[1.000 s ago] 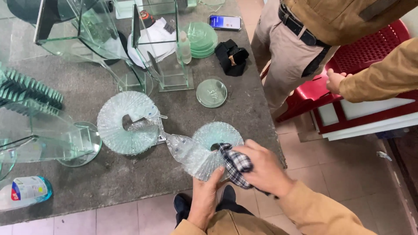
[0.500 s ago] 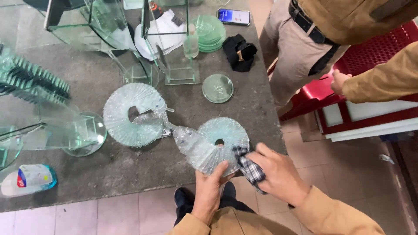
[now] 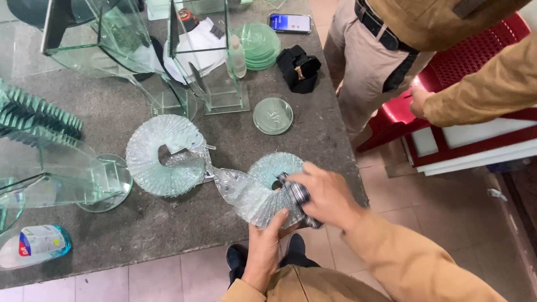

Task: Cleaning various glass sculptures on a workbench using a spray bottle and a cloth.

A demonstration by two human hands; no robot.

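Observation:
A glass sculpture of fanned strips lies on the grey stone table [image 3: 168, 229]: a big spiral ring [image 3: 151, 159] at the left joins a smaller spiral fan [image 3: 251, 187] at the table's front edge. My left hand [image 3: 267, 243] supports the smaller fan from below at the edge. My right hand [image 3: 330, 196] presses a checked cloth [image 3: 299, 193] onto the top of that fan.
Tall glass trophies [image 3: 207, 56] stand at the back, with a round glass disc [image 3: 273, 116], stacked green discs [image 3: 258, 45], a phone [image 3: 289, 23] and a black pouch [image 3: 298, 69]. A plastic bottle [image 3: 34, 245] lies front left. Another person [image 3: 403, 45] stands right by a red chair [image 3: 447, 72].
My right hand with the cloth has slid left, up onto the fan's top. The view has shifted slightly.

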